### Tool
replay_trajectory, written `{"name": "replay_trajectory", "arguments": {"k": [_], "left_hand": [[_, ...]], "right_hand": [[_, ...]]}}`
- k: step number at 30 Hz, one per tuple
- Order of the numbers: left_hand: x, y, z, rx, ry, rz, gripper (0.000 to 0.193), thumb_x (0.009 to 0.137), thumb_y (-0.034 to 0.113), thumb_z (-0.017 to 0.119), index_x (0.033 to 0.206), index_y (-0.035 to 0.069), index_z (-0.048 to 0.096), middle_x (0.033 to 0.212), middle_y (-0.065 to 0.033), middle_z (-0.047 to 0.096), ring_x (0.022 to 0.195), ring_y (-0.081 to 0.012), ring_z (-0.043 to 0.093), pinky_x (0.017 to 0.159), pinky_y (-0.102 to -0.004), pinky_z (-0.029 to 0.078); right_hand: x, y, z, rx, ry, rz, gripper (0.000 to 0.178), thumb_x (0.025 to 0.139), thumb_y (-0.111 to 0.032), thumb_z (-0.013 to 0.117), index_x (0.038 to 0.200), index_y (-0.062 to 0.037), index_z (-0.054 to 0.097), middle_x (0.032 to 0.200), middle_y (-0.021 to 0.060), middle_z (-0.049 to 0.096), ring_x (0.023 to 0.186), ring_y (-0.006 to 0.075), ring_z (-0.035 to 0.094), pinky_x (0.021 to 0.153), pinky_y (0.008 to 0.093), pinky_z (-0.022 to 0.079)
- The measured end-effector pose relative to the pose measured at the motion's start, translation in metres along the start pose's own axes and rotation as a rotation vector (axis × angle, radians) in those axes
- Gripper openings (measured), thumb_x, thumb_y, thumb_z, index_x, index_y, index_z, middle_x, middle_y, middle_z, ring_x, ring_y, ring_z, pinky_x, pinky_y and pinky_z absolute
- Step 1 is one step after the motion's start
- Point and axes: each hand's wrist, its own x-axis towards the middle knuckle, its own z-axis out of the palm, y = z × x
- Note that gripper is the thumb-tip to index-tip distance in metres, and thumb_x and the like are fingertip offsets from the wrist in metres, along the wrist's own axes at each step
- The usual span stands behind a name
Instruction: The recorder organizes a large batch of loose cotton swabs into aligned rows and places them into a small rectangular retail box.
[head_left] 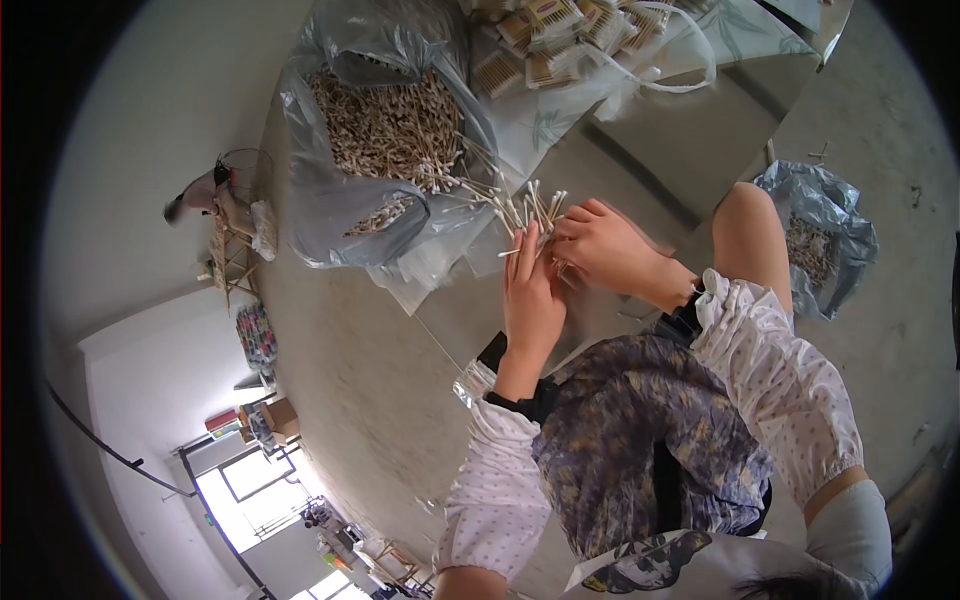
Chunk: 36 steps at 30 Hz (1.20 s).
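Observation:
My left hand (532,297) and my right hand (612,250) meet around a loose bunch of cotton swabs (538,203) with thin sticks and white tips. The left fingers are pressed together along one side of the bunch, and one swab sticks out sideways past them. My right hand is curled, its fingers closed at the other side. The lower ends of the sticks are mostly hidden by my hands. Just beyond, to the left, a grey plastic bag (300,135) lies open, full of swabs (385,125), some spilling over its edge toward my hands.
Small filled packs of swabs (555,45) are piled at the table's far side, by a white strap loop (712,70). Another grey bag (850,220) with swabs inside stands on the floor (370,370) at the right, beside my knee. A wooden stool (230,255) stands far left.

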Motion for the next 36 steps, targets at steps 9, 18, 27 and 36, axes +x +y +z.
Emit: {"name": "replay_trajectory", "arguments": {"k": [9, 18, 27, 36], "left_hand": [[-0.022, -0.008, 0.001, -0.247, 0.348, -0.338, 0.036, 0.085, -0.004, 0.054, 0.121, 0.001, 0.055, 0.132, -0.0167, 0.054, 0.121, -0.0337, 0.052, 0.1, -0.0414, 0.042], [0.015, -0.008, 0.007, -0.038, 0.105, -0.186, 0.047, 0.081, 0.001, 0.063, 0.127, 0.004, 0.053, 0.133, -0.0171, 0.056, 0.129, -0.0356, 0.048, 0.108, -0.0466, 0.037], [0.01, -0.024, -0.002, -0.201, 0.208, -0.428, 0.024, 0.081, 0.004, 0.068, 0.104, 0.004, 0.061, 0.107, -0.0116, 0.064, 0.103, -0.0307, 0.059, 0.092, -0.0431, 0.045], [-0.004, -0.026, 0.006, -0.104, 0.074, -0.352, 0.016, 0.083, 0.011, 0.074, 0.092, 0.002, 0.065, 0.085, -0.0082, 0.063, 0.08, -0.023, 0.062, 0.076, -0.0348, 0.048]], "right_hand": [[0.006, 0.008, -0.004, -0.047, 0.009, 0.105, 0.027, 0.07, -0.015, 0.075, 0.093, -0.0099, 0.064, 0.097, 0.0023, 0.061, 0.1, 0.0225, 0.055, 0.09, 0.0353, 0.042], [0.004, 0.007, -0.004, -0.033, 0.085, 0.081, 0.039, 0.072, -0.015, 0.076, 0.109, -0.0104, 0.064, 0.123, 0.0071, 0.059, 0.127, 0.0269, 0.048, 0.108, 0.0406, 0.038], [0.003, 0.014, -0.008, -0.076, 0.035, 0.111, 0.041, 0.07, -0.02, 0.079, 0.106, -0.0085, 0.064, 0.125, 0.0066, 0.059, 0.133, 0.0271, 0.045, 0.115, 0.0434, 0.033], [0.005, 0.009, -0.004, -0.026, 0.052, 0.13, 0.044, 0.069, -0.023, 0.081, 0.108, -0.0087, 0.064, 0.125, 0.0076, 0.059, 0.134, 0.0275, 0.044, 0.117, 0.0432, 0.032]]}}
